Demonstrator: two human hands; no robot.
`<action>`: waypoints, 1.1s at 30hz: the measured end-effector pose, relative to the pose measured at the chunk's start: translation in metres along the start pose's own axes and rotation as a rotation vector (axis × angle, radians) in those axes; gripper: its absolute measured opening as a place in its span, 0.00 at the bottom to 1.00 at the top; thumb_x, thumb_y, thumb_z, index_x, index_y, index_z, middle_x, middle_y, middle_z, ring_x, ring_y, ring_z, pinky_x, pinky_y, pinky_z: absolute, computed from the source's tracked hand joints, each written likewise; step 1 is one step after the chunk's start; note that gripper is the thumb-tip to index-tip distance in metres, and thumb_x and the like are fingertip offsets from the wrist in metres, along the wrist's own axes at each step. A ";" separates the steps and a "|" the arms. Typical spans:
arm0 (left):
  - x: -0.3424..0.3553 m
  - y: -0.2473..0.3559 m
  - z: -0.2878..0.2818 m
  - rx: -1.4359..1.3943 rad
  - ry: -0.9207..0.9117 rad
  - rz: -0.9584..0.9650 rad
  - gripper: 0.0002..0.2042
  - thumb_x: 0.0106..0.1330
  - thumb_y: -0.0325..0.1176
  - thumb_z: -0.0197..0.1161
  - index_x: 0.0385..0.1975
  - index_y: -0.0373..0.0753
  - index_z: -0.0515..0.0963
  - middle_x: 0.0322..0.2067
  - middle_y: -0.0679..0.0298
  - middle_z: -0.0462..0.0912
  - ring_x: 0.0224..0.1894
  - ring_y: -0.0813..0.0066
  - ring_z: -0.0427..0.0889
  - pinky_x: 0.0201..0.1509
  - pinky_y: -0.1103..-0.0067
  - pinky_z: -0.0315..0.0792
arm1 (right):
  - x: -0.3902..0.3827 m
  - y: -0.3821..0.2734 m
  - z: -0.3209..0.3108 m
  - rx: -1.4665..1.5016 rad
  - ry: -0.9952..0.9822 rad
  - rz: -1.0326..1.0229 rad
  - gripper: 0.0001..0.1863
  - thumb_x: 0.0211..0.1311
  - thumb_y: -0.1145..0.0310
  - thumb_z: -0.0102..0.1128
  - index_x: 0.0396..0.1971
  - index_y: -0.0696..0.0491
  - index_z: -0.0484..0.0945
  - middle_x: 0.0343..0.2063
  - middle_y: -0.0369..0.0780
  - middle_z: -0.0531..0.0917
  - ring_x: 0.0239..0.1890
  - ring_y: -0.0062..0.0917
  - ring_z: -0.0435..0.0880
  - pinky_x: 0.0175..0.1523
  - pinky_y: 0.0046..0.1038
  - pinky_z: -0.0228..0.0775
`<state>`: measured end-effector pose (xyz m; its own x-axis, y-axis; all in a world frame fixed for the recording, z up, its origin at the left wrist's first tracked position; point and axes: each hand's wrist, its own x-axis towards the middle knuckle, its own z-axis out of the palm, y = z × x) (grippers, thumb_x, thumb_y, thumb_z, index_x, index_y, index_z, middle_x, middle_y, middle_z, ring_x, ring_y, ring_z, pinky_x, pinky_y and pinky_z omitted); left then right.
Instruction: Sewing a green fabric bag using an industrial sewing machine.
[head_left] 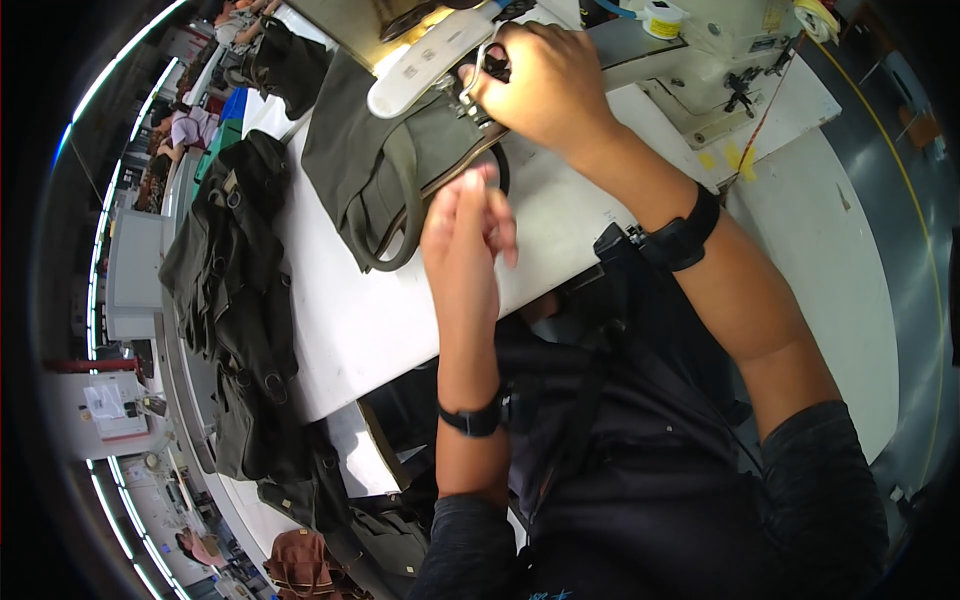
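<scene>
My right hand [540, 90] is at the sewing machine's needle area, its fingers curled round small black and metal parts that I cannot make out, beside the pale machine arm [420, 70]. An olive-green bag [350, 150] lies flat on the white table [340, 350], partly under the machine, its curved handle hanging toward me. My left hand [470, 220] is at the bag's near edge, to the right of the handle, its fingers bent and slightly smeared, so their grip is unclear.
Piled dark bags [225, 280] cover the table's left edge, with a brown bag [305, 560] at the lower left. Co-workers [195, 125] work at upper left. A white bottle [660, 20] stands behind the machine; a pale curved surface [830, 290] is on the right.
</scene>
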<state>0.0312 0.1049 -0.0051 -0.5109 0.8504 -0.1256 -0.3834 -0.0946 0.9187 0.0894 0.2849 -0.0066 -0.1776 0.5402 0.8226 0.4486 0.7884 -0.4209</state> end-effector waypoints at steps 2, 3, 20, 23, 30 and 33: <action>-0.014 0.006 0.002 0.271 0.001 0.211 0.06 0.72 0.30 0.68 0.40 0.34 0.81 0.27 0.71 0.78 0.25 0.88 0.72 0.26 0.88 0.63 | 0.000 0.000 0.001 -0.040 -0.005 0.009 0.16 0.51 0.54 0.68 0.23 0.53 0.83 0.24 0.43 0.86 0.33 0.40 0.84 0.48 0.43 0.69; -0.018 0.010 0.003 0.579 0.090 0.346 0.06 0.72 0.30 0.68 0.40 0.34 0.81 0.27 0.72 0.78 0.24 0.89 0.71 0.26 0.89 0.63 | 0.000 0.000 0.001 -0.065 -0.037 0.023 0.17 0.50 0.53 0.69 0.22 0.53 0.83 0.24 0.43 0.86 0.33 0.41 0.84 0.48 0.43 0.69; 0.042 0.048 -0.002 0.914 -0.065 0.379 0.06 0.65 0.30 0.69 0.32 0.34 0.85 0.19 0.72 0.77 0.19 0.88 0.65 0.25 0.83 0.61 | -0.005 -0.009 -0.015 0.081 0.030 -0.027 0.12 0.57 0.61 0.68 0.26 0.54 0.81 0.27 0.46 0.84 0.36 0.44 0.83 0.46 0.45 0.71; 0.044 0.047 -0.001 0.896 -0.081 0.382 0.06 0.63 0.30 0.68 0.30 0.33 0.84 0.19 0.72 0.78 0.19 0.88 0.66 0.26 0.83 0.62 | -0.003 -0.012 -0.021 0.109 0.003 -0.031 0.13 0.57 0.60 0.68 0.26 0.55 0.80 0.27 0.46 0.84 0.37 0.44 0.83 0.46 0.43 0.71; 0.050 0.061 -0.010 1.185 0.093 0.553 0.06 0.58 0.28 0.66 0.27 0.30 0.78 0.23 0.61 0.76 0.22 0.75 0.71 0.30 0.77 0.67 | -0.002 -0.013 -0.019 0.056 0.032 -0.065 0.15 0.58 0.61 0.71 0.25 0.56 0.79 0.27 0.45 0.82 0.35 0.42 0.81 0.47 0.41 0.70; 0.059 0.064 -0.016 1.251 0.101 0.545 0.07 0.57 0.28 0.65 0.26 0.30 0.77 0.24 0.57 0.76 0.24 0.66 0.73 0.32 0.73 0.69 | -0.005 -0.012 -0.018 0.020 0.041 -0.068 0.14 0.58 0.62 0.71 0.27 0.56 0.78 0.28 0.45 0.82 0.36 0.42 0.81 0.47 0.41 0.70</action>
<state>-0.0356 0.1406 0.0403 -0.4458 0.8103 0.3805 0.8000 0.1700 0.5753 0.1009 0.2676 0.0017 -0.1710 0.4734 0.8641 0.4195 0.8285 -0.3709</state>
